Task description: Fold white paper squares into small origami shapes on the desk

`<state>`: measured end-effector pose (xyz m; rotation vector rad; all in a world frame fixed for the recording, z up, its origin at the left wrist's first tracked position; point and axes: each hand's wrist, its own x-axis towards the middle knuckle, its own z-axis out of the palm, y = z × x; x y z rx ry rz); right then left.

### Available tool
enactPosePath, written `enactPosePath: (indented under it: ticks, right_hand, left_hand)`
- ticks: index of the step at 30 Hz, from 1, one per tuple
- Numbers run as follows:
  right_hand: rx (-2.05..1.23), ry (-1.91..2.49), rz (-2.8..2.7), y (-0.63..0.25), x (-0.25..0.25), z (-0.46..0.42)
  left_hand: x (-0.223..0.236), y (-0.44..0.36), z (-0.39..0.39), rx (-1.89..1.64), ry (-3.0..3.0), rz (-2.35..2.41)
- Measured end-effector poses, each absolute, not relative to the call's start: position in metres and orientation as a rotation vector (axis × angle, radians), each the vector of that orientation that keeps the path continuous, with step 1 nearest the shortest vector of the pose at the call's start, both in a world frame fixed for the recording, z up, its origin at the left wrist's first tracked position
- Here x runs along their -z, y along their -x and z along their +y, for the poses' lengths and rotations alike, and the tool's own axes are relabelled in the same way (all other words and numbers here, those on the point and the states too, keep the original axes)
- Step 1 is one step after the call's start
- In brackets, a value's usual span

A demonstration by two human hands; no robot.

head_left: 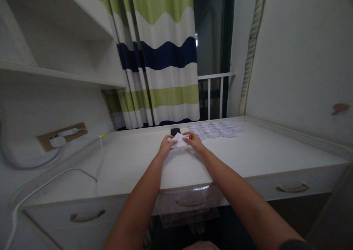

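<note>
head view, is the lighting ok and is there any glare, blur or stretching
Head view: dim overall, darkest beneath the desk; head view: bright glint on the clear plastic at its front edge; head view: white paper looks soft, and the folded pieces behind blend together; head view: wide-angle stretching seems to enlarge the right forearm near the bottom.

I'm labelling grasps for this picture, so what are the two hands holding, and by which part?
A folded white paper: the left hand grips its left side, the right hand its right.
</note>
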<state>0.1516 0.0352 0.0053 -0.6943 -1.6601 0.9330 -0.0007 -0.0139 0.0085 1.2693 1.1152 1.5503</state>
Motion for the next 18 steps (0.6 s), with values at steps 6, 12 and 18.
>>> enactPosePath:
  ticks: [6, 12, 18]
  right_hand:
    - [-1.077, 0.727, -1.612, -0.1483, -0.0034, 0.0342]
    - [-1.117, 0.703, -1.639, -0.1458, 0.0013, 0.0377]
    - [-0.968, 0.724, -1.708, -0.1472, 0.0018, 0.0408]
  left_hand:
    - [-0.0096, 0.0008, -0.0136, -1.579, -1.288, 1.195]
    - [-0.0109, -0.0006, -0.0178, -1.537, -1.435, 1.229]
    - [-0.01, -0.0005, -0.0181, -1.526, -1.471, 1.238]
